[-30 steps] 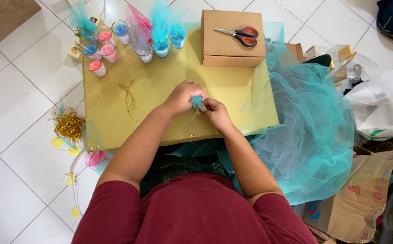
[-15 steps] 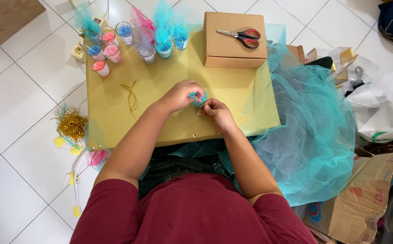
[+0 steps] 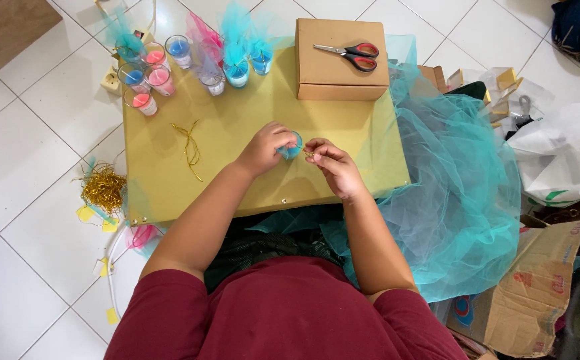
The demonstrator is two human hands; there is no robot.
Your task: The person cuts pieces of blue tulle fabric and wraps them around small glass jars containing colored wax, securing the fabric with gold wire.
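L hand (image 3: 263, 148) curled round small turquoise-wrapped glass (image 3: 292, 145); R hand (image 3: 333, 167) pinching gold string (image 3: 305, 152) beside it.

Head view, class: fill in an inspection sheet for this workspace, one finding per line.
Surface: gold board on white tiled floor.
Job's things: left hand grips a small blue glass wrapped in tulle; right hand pinches gold string at it.
Clutter: candle glasses, scissors on cardboard box, loose gold string.
Grippers: both hands closed.
Cables: nothing seen.
Surroundings: turquoise tulle heap, gold string tangle.
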